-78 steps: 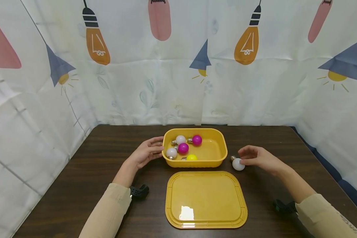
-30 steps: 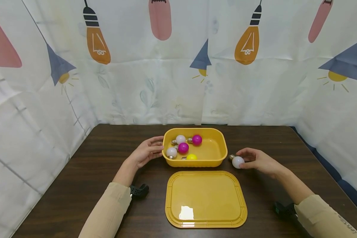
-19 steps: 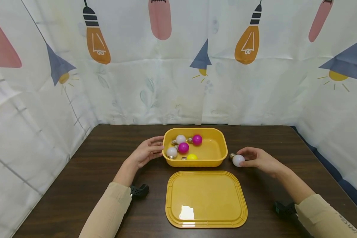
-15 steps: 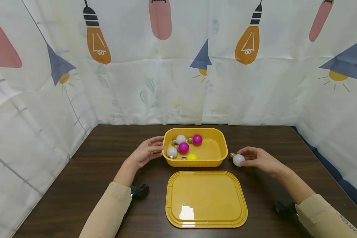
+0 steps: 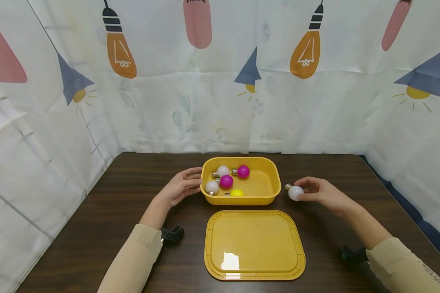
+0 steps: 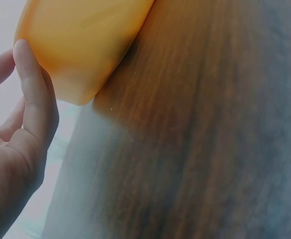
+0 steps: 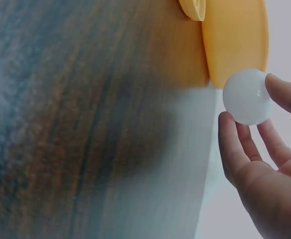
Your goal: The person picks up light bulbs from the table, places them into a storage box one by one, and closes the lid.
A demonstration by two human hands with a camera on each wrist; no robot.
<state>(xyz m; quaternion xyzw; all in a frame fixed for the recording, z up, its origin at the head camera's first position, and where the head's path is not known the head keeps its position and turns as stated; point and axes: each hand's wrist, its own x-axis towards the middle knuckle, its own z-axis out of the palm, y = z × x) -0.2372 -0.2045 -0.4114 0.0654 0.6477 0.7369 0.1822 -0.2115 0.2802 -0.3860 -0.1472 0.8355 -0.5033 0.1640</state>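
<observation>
A white light bulb [image 5: 295,193] with a metal screw base is pinched between the thumb and fingertips of my right hand [image 5: 326,193], to the right of the yellow box. The right wrist view shows the round white globe [image 7: 246,97] at the fingertips, its base hidden behind. My left hand [image 5: 181,188] rests its fairly straight fingers against the left side of the yellow box [image 5: 265,199]. In the box lie white bulbs [image 5: 212,187], magenta bulbs [image 5: 226,181] and a yellow bulb [image 5: 236,193], all on their sides toward the left part.
A flat yellow lid [image 5: 254,244] lies on the dark wooden table [image 5: 106,228] just in front of the box. Behind the table hangs a white printed curtain [image 5: 220,110], with more fabric along both sides.
My right hand has closed its fingers on the white bulb beside the box, and both have since moved slightly up and right. The left hand and box have stayed still.
</observation>
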